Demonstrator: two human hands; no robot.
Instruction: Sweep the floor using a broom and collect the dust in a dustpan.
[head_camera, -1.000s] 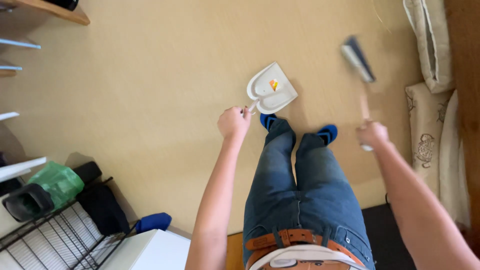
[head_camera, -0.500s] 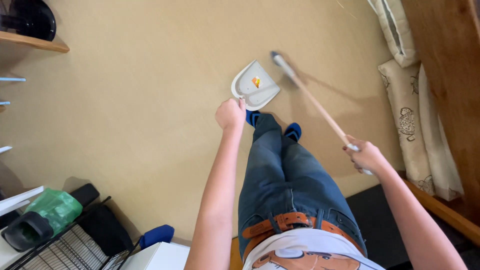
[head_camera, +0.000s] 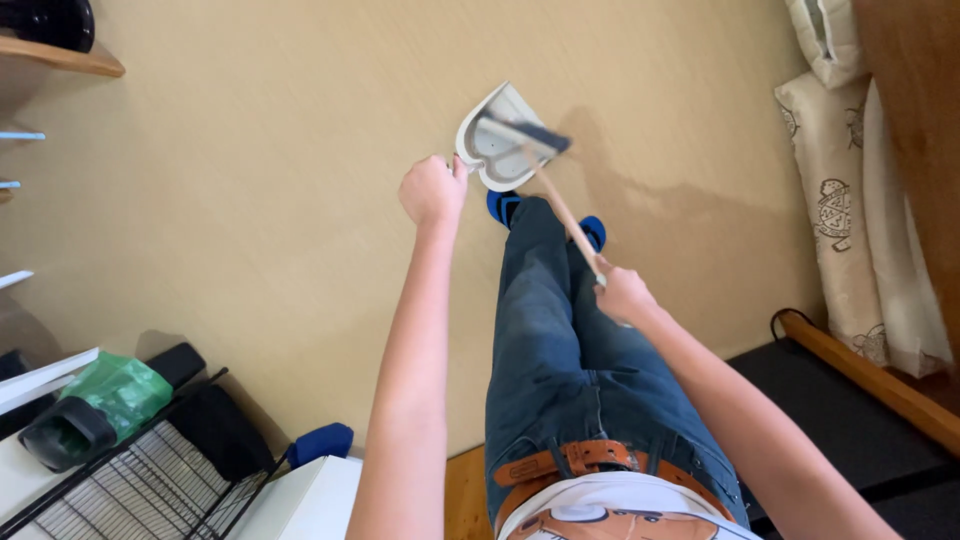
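Note:
My left hand (head_camera: 432, 190) is closed around the handle of a white dustpan (head_camera: 492, 148), which rests on the beige floor just ahead of my feet. My right hand (head_camera: 622, 295) grips the wooden handle of a broom (head_camera: 562, 208). The broom's dark head (head_camera: 528, 130) lies across the dustpan's mouth and hides what is inside it. My legs in blue jeans (head_camera: 560, 360) and blue socks (head_camera: 503, 207) stand right behind the pan.
A black wire rack (head_camera: 130, 480) with a green bag (head_camera: 112, 392) stands at the lower left. A wooden shelf (head_camera: 60, 58) sits at the upper left. Patterned cushions (head_camera: 850, 220) lean along the right, beside a wooden rail (head_camera: 870, 375) and dark mat.
The broom swung from far right down to the left, and its head now lies over the dustpan. The small yellow scrap seen in the pan earlier is now covered.

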